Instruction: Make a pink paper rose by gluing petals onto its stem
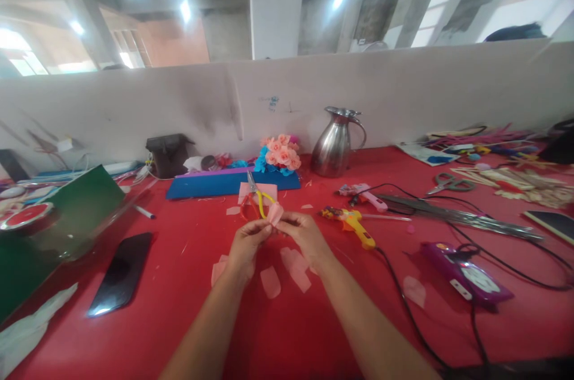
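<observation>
Between the fingertips of both hands is a small pink paper petal (275, 213), held above the red table. My left hand (248, 243) pinches it from the left, and my right hand (304, 237) grips its right side. Just beyond the fingers lie scissors (265, 197) with red and yellow handles, partly on a pink paper sheet (244, 190). Cut pink paper pieces (270, 282) are spread under and around the hands. Further back stands a bunch of peach paper flowers (282, 152) with blue ones at its base.
A yellow glue gun (359, 231) and a pink one (374, 198) lie on the right, their cords trailing near a purple power strip (466, 275). A steel jug (332, 145) stands by the low wall. A phone (122, 272) and green sheet (85, 212) are on the left.
</observation>
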{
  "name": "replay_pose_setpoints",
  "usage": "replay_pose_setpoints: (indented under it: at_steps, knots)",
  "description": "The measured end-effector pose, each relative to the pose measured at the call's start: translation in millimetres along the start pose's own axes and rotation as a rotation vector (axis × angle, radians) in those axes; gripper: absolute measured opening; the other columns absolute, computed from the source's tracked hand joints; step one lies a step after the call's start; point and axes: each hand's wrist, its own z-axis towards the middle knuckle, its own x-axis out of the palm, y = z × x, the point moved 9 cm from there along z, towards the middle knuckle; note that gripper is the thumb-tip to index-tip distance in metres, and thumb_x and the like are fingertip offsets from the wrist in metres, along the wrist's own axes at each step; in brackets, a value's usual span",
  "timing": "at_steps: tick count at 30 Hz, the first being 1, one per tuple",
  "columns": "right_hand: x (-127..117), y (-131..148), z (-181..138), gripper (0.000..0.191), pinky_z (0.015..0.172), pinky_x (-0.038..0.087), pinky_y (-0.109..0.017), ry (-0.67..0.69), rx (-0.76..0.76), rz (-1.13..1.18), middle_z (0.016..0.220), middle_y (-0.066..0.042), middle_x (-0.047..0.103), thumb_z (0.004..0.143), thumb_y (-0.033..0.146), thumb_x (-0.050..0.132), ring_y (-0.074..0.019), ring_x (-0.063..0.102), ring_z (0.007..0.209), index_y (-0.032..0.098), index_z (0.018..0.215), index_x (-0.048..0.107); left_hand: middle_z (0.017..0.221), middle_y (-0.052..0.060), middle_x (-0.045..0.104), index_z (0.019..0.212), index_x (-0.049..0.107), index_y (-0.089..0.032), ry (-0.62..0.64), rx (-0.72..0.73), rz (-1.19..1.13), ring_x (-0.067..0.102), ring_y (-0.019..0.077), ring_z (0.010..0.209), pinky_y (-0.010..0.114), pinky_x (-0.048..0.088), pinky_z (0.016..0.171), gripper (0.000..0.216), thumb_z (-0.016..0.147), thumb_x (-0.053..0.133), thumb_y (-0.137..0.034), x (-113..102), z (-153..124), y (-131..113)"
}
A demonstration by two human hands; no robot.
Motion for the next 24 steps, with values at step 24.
replay_pose_setpoints:
  at_steps: [24]
  knots:
    - [2.0, 4.5, -1.5, 0.02, 0.067, 0.045, -0.029, -0.01, -0.023, -0.019, 0.068, -0.001, 0.066, 0.066, 0.031, 0.067, -0.0148, 0.058, 0.066, 0.018, 0.08, 0.071, 0.072, 0.006, 0.07, 0.078, 0.071, -0.014, -0.017, -0.01, 0.017, 0.063, 0.0144, 0.069, 0.025, 0.044, 0.071, 0.028, 0.052, 0.078, -0.023, -0.2, -1.9, -3.1]
